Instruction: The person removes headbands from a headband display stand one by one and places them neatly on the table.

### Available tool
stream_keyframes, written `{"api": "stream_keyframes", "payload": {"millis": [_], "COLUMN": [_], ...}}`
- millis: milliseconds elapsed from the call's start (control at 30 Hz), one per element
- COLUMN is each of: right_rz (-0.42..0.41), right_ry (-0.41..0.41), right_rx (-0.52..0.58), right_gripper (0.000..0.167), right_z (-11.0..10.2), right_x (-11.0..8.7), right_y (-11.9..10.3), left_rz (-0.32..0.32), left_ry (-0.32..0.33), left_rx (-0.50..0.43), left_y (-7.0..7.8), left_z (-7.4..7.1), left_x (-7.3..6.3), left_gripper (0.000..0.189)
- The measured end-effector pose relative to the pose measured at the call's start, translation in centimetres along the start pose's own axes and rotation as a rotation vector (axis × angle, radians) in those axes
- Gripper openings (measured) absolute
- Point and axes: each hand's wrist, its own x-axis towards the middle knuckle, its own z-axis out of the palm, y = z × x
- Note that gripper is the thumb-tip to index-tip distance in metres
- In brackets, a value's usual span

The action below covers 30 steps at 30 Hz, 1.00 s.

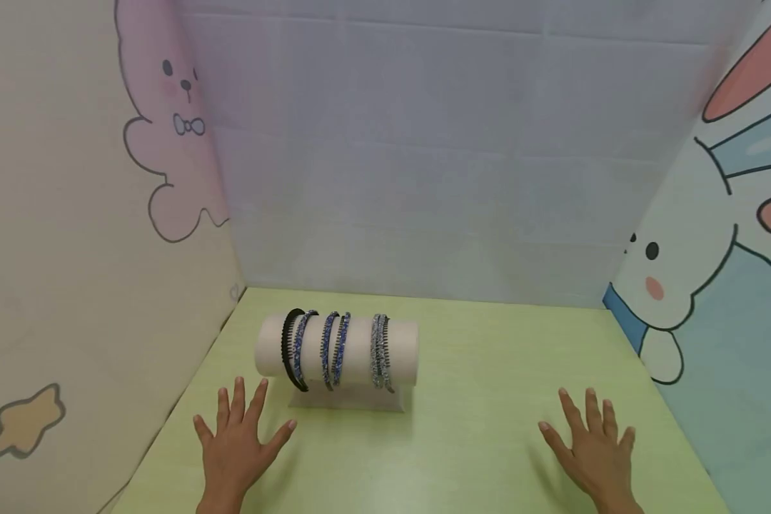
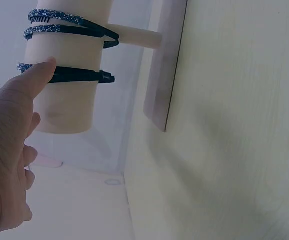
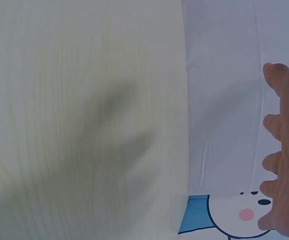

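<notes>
A white cylindrical display stand (image 1: 358,350) lies sideways on a flat base (image 1: 347,398), left of the table's middle. Several toothed headbands circle it: a black headband (image 1: 287,348) at the left, three glittery blue headbands (image 1: 327,350) and two silver headbands (image 1: 375,351) farther right. My left hand (image 1: 234,446) hovers in front of the stand's left end, fingers spread, holding nothing. In the left wrist view, its thumb (image 2: 37,77) overlaps one headband, apparently without gripping it. Over the table's right side my right hand (image 1: 594,450) is spread too, holding nothing.
The pale yellow-green table (image 1: 482,400) carries the stand. A whitish cloth wall (image 1: 424,157) rises behind it. Side panels show a pink cartoon animal (image 1: 176,143) on the left and a white rabbit (image 1: 681,243) on the right.
</notes>
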Motion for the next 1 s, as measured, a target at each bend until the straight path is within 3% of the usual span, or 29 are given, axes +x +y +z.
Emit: {"api": "stream_keyframes", "payload": {"millis": [100, 233, 467, 633, 1000], "right_rz": [-0.003, 0.009, -0.005, -0.024, -0.087], "right_ry": [0.001, 0.018, 0.150, 0.160, 0.148], "right_rx": [0.010, 0.075, 0.284, 0.407, 0.594], "right_gripper": [0.072, 0.075, 0.080, 0.079, 0.073], "right_z": [-0.4, -1.1, -1.2, -0.7, 0.6], "right_x": [0.2, 0.1, 0.1, 0.7, 1.6], "right_y": [-0.1, -1.1, -3.4, -5.3, -8.4], "left_rz": [-0.003, -0.006, 0.060, 0.082, 0.028], "left_ry": [0.001, 0.049, 0.258, 0.394, 0.431], "left_rx": [-0.012, -0.065, -0.248, -0.358, -0.504], "left_y": [0.0, -0.1, -0.5, -0.9, 0.2], "left_z": [0.0, -0.3, -0.5, -0.5, -0.2], "left_x": [-0.2, -0.4, 0.2, 1.0, 2.0], "left_gripper": [0.086, 0.083, 0.074, 0.068, 0.055]}}
